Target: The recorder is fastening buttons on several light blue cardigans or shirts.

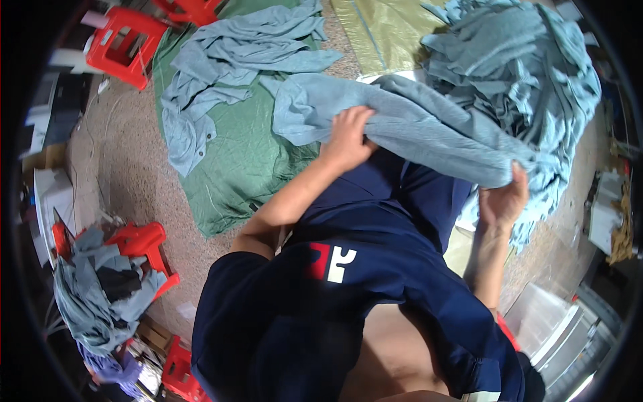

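Observation:
A light blue denim-like garment (415, 124) lies stretched across my lap, one long part of it drawn out like a sleeve or trouser leg. My left hand (350, 139) grips its near edge toward the left, fingers over the cloth and thumb tucked at the edge. At the right end, my right hand (506, 197) pinches the hem with the thumb on top; the other fingers are partly hidden beneath. Just beyond the cloth, a large heap of similar blue garments (499, 50) is piled at the far right.
More blue garments (234, 53) lie on a green sheet (234, 161) at the far left, one showing dark buttons. A yellowish sheet (385, 33) covers floor ahead. Red stools (124, 43) stand far left; clothes (100, 295) drape over another at near left. A clear bin (539, 318) sits near right.

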A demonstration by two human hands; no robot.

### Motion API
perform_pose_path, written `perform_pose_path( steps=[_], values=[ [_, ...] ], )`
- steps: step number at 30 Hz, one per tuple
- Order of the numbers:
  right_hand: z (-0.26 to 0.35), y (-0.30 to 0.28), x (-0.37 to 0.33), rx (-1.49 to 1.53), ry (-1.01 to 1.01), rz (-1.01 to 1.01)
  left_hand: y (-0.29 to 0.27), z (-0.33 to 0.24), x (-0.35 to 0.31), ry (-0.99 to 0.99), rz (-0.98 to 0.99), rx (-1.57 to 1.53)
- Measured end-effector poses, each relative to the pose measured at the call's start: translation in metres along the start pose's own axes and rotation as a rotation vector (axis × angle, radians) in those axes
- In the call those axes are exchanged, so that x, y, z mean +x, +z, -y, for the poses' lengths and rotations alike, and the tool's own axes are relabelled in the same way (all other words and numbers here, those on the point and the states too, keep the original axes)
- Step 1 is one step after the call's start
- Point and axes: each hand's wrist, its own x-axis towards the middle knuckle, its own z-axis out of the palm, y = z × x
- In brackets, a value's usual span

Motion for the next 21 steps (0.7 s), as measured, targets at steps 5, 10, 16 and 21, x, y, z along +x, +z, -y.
perform_pose_path(
  steps=[5, 10, 16, 21],
  values=[
    [0.095, -0.042, 0.015, 0.156, -0.177, 0.249, -0.021, 0.026, 0.023, -0.112, 0.299, 0.12],
    [0.142, -0.092, 0.067, 0.143, -0.273, 0.127, -0.098, -0.033, 0.064, -0.233, 0.865, -0.126],
    [0.096, -0.117, 0.083, -0.783, -0.163, -0.146, -0.176, -0.152, 0.069, -0.256, 0.794, -1.068],
    [0.058, -0.065, 0.021, -1.727, -0.582, -0.284, -0.139, -0.178, 0.09, 0.04, 1.157, -0.829]
  ],
)
